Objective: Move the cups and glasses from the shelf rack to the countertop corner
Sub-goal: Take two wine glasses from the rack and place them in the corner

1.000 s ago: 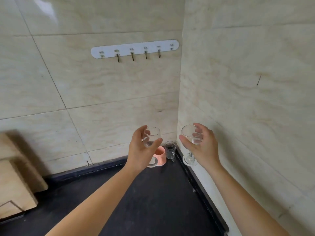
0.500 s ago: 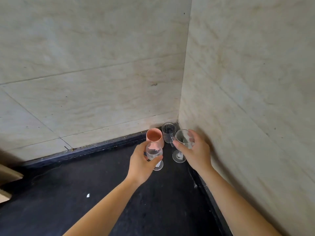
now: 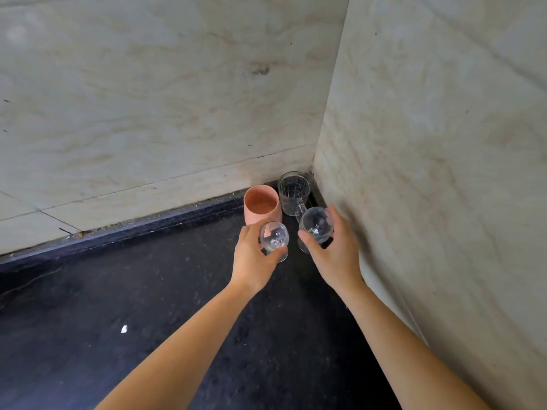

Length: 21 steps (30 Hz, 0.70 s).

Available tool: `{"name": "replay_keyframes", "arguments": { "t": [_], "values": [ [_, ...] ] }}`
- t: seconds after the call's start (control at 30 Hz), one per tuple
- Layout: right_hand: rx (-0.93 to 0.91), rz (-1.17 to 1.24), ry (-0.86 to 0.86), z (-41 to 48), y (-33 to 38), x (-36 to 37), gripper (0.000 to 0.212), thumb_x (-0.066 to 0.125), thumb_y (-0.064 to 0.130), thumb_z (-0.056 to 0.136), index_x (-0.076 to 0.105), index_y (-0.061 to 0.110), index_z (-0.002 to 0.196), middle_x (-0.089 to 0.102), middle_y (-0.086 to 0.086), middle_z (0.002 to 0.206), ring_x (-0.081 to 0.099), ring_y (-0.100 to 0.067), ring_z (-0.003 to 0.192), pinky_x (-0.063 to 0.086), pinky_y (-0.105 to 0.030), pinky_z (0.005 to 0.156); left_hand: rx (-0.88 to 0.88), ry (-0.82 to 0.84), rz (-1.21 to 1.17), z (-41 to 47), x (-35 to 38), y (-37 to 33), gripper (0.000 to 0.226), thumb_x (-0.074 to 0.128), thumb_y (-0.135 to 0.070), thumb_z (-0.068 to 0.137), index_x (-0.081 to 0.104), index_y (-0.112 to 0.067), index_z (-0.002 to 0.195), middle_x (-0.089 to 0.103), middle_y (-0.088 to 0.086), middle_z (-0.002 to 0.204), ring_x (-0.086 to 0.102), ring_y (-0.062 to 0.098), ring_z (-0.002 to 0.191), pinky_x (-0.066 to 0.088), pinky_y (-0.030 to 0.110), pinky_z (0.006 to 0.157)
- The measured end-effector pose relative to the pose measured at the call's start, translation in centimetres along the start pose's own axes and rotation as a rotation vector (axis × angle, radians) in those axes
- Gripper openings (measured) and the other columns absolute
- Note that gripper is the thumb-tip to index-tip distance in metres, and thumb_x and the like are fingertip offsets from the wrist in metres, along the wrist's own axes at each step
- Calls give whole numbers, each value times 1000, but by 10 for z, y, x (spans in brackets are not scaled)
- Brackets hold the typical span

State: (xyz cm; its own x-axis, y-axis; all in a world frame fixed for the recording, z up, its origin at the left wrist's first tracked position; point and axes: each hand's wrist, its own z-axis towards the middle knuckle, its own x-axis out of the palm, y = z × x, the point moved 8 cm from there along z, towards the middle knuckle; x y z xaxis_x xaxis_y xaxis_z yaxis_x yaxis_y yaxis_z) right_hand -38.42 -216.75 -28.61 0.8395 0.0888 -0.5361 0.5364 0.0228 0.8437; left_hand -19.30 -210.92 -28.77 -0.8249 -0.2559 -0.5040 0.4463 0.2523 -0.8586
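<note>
Where tiled walls (image 3: 165,93) meet: pink cup (image 3: 261,206), clear mug (image 3: 293,192); hands, left (image 3: 251,261) and right (image 3: 336,255), each wrapped round a stemmed glass.

Soft dim daylight, wide-angle edge warp

Both hands have come lower and closer to the wall corner since a second ago. The small wine glass (image 3: 274,238) in the left hand's fingers (image 3: 251,232) now sits low over the dark worktop (image 3: 148,291), just in front of the pink cup (image 3: 261,206). The larger wine glass (image 3: 316,224) between the right hand's fingers (image 3: 336,220) has dropped beside the clear mug (image 3: 293,192).
</note>
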Motion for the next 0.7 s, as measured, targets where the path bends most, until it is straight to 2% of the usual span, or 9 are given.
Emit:
{"name": "replay_keyframes", "arguments": {
  "t": [0.07,0.13,0.2,0.37,0.47,0.57,0.7],
  "values": [
    [9,-4,2,2,-2,2,85,77,48,84,35,20,153,50,2,152,48,-12,136,31,-1,94,-1,10,8,2,4,2,61,84,-20,77,54,-32,129,56,-3,128,60,15,110,53,30,96],
    [8,-7,0,4,-1,3,85,77,48,85,35,19,153,50,0,151,49,-15,136,41,-16,103,12,16,5,4,7,1,61,83,-19,77,55,-31,130,57,-2,130,60,15,111,53,29,96],
    [15,-27,-18,7,1,2,85,76,49,85,35,19,153,50,-1,151,50,-17,136,46,-32,107,21,16,7,4,9,0,61,84,-20,78,55,-31,131,57,-1,131,59,15,112,51,25,95],
    [32,-87,16,7,7,0,91,78,48,83,32,16,154,47,-4,153,46,-20,139,40,-27,102,5,65,71,3,8,1,71,82,-26,79,47,-30,141,53,-2,138,55,16,121,46,23,94],
    [5,-136,-3,4,30,-11,91,72,52,86,27,15,156,37,-8,160,35,-24,147,38,-38,111,28,82,154,-1,-16,-11,77,79,-36,81,40,-29,147,47,-5,145,47,16,130,44,30,102],
    [-127,-173,-42,3,88,-26,81,55,58,93,29,15,157,28,-9,165,26,-27,151,32,-45,120,91,-33,247,-5,-81,-45,68,66,-42,91,36,-26,150,38,-3,155,35,18,142,38,40,113],
    [-425,-191,-52,0,204,-33,76,36,65,97,27,19,158,20,-8,168,21,-27,153,26,-45,121,231,-339,385,-36,-202,-116,57,48,-40,101,37,-16,151,31,5,160,29,26,145,38,51,111]
  ]
}}
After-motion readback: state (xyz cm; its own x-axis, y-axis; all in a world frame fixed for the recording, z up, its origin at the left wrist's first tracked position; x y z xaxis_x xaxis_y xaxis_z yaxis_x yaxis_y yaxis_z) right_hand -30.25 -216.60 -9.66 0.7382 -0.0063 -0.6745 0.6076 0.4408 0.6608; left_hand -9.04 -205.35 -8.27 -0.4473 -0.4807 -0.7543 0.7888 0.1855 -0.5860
